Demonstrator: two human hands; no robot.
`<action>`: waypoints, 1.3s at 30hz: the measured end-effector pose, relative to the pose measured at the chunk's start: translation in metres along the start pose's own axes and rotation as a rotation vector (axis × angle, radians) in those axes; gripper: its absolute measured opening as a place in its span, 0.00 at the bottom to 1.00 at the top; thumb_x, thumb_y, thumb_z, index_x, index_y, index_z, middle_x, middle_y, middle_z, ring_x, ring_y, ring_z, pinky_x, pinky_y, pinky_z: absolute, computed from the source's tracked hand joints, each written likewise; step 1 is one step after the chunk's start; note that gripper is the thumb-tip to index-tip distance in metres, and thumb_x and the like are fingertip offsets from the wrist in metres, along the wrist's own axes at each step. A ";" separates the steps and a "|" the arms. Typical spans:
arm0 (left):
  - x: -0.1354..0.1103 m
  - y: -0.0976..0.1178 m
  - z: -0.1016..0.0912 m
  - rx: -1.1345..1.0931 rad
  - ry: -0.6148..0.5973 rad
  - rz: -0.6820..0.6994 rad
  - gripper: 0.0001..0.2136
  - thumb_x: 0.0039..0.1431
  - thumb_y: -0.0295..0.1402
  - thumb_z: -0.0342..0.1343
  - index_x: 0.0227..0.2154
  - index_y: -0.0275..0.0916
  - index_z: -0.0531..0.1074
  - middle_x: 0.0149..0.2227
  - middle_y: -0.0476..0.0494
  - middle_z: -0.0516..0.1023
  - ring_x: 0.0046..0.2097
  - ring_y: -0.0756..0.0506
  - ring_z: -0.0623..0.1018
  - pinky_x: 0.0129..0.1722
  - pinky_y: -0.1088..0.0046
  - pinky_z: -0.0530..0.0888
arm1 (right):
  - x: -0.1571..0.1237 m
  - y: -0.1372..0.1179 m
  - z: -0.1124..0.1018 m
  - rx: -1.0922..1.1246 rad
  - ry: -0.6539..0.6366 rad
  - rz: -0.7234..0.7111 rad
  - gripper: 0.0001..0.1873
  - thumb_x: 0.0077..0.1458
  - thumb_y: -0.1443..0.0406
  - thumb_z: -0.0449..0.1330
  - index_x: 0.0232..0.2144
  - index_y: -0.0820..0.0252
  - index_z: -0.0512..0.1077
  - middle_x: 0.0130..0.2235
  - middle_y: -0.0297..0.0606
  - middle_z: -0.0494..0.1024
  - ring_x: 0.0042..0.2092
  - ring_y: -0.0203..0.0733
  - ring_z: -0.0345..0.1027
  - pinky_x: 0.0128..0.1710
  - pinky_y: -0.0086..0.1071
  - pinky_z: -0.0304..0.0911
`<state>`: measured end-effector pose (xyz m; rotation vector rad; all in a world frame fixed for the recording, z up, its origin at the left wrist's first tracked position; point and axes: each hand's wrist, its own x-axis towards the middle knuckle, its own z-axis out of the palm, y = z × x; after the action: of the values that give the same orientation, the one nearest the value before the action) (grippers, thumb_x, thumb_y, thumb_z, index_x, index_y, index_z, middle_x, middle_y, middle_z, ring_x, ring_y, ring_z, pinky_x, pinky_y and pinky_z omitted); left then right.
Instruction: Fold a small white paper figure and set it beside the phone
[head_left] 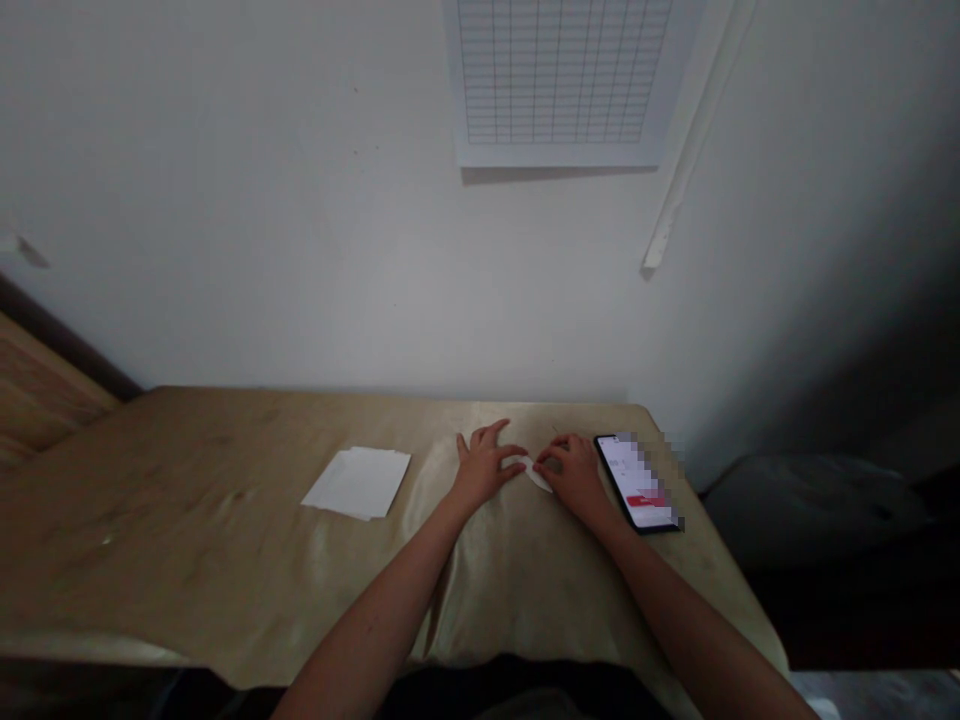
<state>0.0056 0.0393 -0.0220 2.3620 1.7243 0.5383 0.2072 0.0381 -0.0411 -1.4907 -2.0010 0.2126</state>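
Between my two hands is a small folded piece of white paper (537,476), just above or on the cloth. My left hand (486,462) pinches its left end with thumb and index finger, the other fingers spread upward. With its fingertips, my right hand (571,468) grips the paper's upper right side; the fingers partly cover it. To the left lies a loose stack of square white paper sheets (358,482). Close beside my right hand a phone (630,485) rests with its screen lit, part of it blurred out.
A shiny gold-beige cloth (225,540) covers the table, wrinkled near the front. Behind it rises a white wall (315,250) with a printed grid sheet (559,80) and a white cable strip (686,170). Wooden furniture (45,390) stands at the left, a dark covered object (817,510) at the right.
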 end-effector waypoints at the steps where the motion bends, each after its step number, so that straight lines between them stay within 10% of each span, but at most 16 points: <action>1: 0.000 0.000 0.000 -0.001 -0.007 0.002 0.14 0.60 0.46 0.61 0.49 0.65 0.76 0.69 0.51 0.57 0.67 0.33 0.58 0.62 0.27 0.44 | 0.000 0.001 0.000 0.004 -0.004 -0.003 0.05 0.55 0.59 0.66 0.33 0.51 0.81 0.45 0.42 0.73 0.51 0.49 0.63 0.55 0.45 0.57; 20: -0.004 0.003 -0.001 -0.111 0.122 0.037 0.05 0.58 0.38 0.64 0.37 0.50 0.79 0.64 0.48 0.67 0.65 0.39 0.63 0.66 0.38 0.44 | 0.001 -0.006 -0.006 0.114 -0.023 -0.109 0.05 0.58 0.61 0.64 0.34 0.53 0.80 0.42 0.39 0.77 0.49 0.47 0.66 0.56 0.44 0.56; 39: -0.004 0.001 -0.003 -0.086 0.088 -0.009 0.02 0.57 0.39 0.65 0.33 0.53 0.82 0.62 0.50 0.69 0.64 0.38 0.63 0.66 0.36 0.42 | -0.002 -0.015 -0.019 -0.043 -0.118 -0.297 0.03 0.56 0.66 0.61 0.33 0.53 0.75 0.41 0.35 0.80 0.51 0.45 0.68 0.68 0.60 0.29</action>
<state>0.0046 0.0348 -0.0193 2.3027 1.7099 0.7099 0.2060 0.0269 -0.0195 -1.2097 -2.3049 0.1354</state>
